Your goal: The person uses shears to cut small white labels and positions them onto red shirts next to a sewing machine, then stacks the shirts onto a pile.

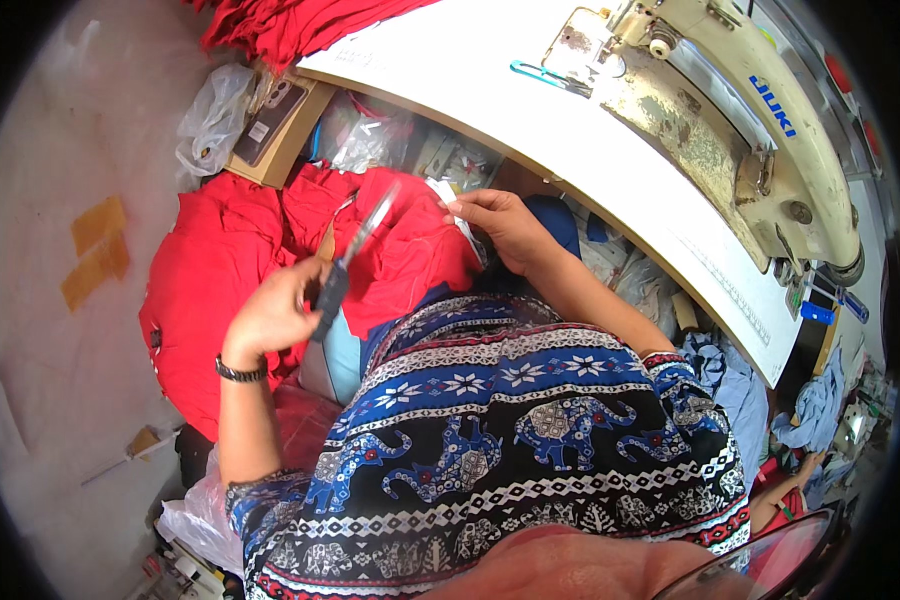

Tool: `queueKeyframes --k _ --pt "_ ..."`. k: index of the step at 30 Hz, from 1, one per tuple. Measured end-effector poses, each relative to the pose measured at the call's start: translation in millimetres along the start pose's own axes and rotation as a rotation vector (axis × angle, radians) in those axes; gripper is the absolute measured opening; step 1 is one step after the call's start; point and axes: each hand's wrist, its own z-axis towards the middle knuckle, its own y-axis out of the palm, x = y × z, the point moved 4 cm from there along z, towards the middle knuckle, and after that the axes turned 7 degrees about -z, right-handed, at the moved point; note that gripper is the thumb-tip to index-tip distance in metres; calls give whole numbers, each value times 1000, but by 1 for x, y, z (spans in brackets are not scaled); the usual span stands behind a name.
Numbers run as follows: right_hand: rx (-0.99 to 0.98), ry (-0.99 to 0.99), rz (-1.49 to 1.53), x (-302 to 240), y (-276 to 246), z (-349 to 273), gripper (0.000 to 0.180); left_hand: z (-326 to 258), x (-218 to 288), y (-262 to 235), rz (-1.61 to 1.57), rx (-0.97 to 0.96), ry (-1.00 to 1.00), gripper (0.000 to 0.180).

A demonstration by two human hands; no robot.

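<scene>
A pair of scissors with a dark handle is in my left hand, its blurred silver blades pointing up and away over red cloth. Folds of that cloth lie across my lap and spill down to the left. With thumb and fingers, my right hand pinches a white strip along the cloth's edge, just below the table. The blade tips stay a short way left of the strip, apart from it. My left fingers partly hide the handle.
The white sewing table curves across the far side, bearing a sewing machine, a light-blue tool and more red cloth. Left of the table edge are a cardboard box and a plastic bag. Blue cloth hangs at right.
</scene>
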Motion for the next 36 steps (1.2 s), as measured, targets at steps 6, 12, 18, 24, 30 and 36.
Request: queueKeyframes --k 6,12,18,24,30,36 --pt "-16 -27 -33 3 3 3 15 -8 8 32 129 4 -18 31" --pt "-58 -83 -118 4 3 1 12 8 14 41 172 -9 -29 32" --pt "-103 -150 -210 1 8 -1 10 13 23 43 201 6 18 31" --pt "-109 -103 -224 2 10 -4 10 16 16 51 210 2 20 29" --pt "-143 -78 -226 2 13 -4 11 10 7 49 242 17 82 31" --pt "-102 -108 -256 2 12 -3 16 10 -12 60 -319 -130 68 33"
